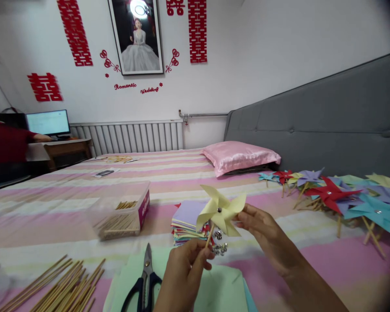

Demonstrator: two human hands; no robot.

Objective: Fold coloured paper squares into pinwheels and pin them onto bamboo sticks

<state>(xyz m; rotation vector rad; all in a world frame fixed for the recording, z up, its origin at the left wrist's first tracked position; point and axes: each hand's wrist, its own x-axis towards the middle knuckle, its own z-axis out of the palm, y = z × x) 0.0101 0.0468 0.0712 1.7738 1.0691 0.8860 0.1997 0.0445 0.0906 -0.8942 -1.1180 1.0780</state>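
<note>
A pale yellow paper pinwheel (221, 211) with a silver pin at its centre stands on a thin wooden stick. My left hand (183, 271) grips the stick from below. My right hand (263, 234) pinches the right blade of the pinwheel with its fingertips. Just behind the pinwheel lies a stack of coloured paper squares (186, 223), and some small silver pins (219, 248) lie beside it.
Black-handled scissors (144, 279) rest on green paper near me. Loose wooden sticks (60, 288) lie at lower left, a clear box of sticks (120, 212) beyond. Several finished pinwheels (338, 195) pile at the right. A pink pillow (238, 156), grey headboard and a red-sleeved person at a desk (6, 141).
</note>
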